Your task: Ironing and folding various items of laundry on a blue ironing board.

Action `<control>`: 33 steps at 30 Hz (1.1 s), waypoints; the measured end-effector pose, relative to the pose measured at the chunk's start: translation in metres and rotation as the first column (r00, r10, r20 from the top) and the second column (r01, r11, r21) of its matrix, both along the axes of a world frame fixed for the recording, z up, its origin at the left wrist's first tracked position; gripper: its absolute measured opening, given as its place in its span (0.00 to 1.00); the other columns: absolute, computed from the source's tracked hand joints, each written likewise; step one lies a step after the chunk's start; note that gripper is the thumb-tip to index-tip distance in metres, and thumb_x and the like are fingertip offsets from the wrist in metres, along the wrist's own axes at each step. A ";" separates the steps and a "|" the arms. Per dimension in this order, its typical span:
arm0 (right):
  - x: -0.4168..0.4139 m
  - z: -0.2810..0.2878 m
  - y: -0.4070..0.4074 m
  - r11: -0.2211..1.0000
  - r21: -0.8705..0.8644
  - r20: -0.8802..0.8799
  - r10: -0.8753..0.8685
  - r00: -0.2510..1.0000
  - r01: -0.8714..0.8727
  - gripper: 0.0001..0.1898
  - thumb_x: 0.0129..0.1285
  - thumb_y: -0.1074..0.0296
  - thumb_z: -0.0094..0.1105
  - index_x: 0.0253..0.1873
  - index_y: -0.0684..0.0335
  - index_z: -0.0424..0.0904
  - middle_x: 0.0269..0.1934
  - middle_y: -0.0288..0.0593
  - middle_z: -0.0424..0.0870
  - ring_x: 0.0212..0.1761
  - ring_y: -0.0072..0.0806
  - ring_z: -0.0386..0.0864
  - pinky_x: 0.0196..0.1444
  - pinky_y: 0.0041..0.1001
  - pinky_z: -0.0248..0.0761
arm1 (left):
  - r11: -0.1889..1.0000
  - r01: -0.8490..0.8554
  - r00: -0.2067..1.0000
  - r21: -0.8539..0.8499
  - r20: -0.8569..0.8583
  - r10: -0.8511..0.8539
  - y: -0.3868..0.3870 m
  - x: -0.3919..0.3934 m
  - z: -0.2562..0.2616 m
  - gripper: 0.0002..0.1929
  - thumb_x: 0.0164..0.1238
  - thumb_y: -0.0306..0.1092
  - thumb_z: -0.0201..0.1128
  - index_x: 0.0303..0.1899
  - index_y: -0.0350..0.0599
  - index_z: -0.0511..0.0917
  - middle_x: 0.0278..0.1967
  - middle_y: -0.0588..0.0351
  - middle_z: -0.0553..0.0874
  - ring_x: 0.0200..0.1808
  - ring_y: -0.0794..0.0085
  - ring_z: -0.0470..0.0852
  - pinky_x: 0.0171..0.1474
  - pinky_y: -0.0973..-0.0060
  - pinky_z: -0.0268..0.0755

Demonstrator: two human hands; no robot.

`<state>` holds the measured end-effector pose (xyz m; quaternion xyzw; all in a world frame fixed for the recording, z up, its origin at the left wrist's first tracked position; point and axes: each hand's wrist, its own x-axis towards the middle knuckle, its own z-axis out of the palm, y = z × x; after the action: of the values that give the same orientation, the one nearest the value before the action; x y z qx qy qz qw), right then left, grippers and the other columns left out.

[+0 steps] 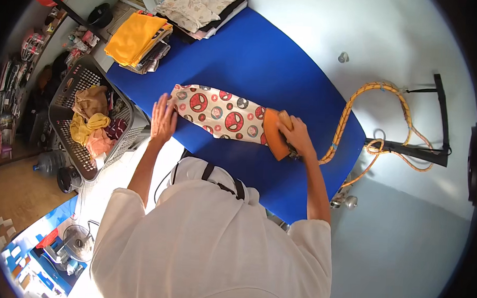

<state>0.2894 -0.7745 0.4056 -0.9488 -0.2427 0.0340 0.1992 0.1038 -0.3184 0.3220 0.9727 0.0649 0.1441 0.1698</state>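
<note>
A white cloth garment (216, 111) printed with red masked faces and round motifs lies flat and narrow across the blue ironing board (250, 65). My right hand (299, 136) grips the handle of an iron with an orange soleplate cover or base (275, 134), which covers the garment's right end. At the other end, my left hand (163, 119) rests with fingers extended, its fingertips touching the cloth's left edge. The iron's underside and the cloth beneath it are hidden.
A folded stack topped by a yellow cloth (135, 38) and another stack of patterned clothes (200, 7) lie at the board's far end. A grey laundry basket (123, 144) holding crumpled clothes stands left. The iron's orange cord (339, 131) loops over a black stand (406, 150) at right.
</note>
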 end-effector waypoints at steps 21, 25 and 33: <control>-0.014 0.020 0.201 0.883 0.028 -0.115 0.468 0.876 -0.468 0.26 0.70 0.48 0.61 0.57 0.69 0.76 0.35 0.64 0.85 0.40 0.61 0.84 0.40 0.48 0.79 | 0.849 -0.502 0.857 0.163 -0.041 0.514 0.067 -0.021 -0.062 0.35 0.82 0.51 0.45 0.79 0.38 0.51 0.77 0.28 0.53 0.78 0.44 0.57 0.79 0.53 0.48; 0.008 0.018 0.253 0.856 0.039 -0.100 0.516 0.851 -0.515 0.25 0.72 0.49 0.59 0.53 0.71 0.75 0.32 0.65 0.85 0.38 0.62 0.84 0.35 0.49 0.80 | 0.859 -0.488 0.860 0.157 -0.079 0.504 0.068 -0.023 -0.053 0.35 0.82 0.52 0.45 0.79 0.39 0.51 0.77 0.29 0.54 0.78 0.44 0.58 0.79 0.54 0.49; -0.004 0.013 0.205 0.977 -0.006 -0.163 0.211 0.964 -0.215 0.20 0.73 0.51 0.58 0.48 0.67 0.75 0.32 0.63 0.85 0.37 0.63 0.83 0.37 0.51 0.76 | 0.881 -0.461 0.876 0.105 -0.104 0.471 0.073 -0.035 -0.036 0.35 0.79 0.54 0.53 0.79 0.50 0.56 0.79 0.40 0.55 0.79 0.49 0.56 0.77 0.50 0.52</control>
<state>0.2852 -0.5695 0.4187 -0.9136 -0.3261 0.1347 0.2022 0.0687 -0.2450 0.2860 0.9414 0.3022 0.1213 0.0878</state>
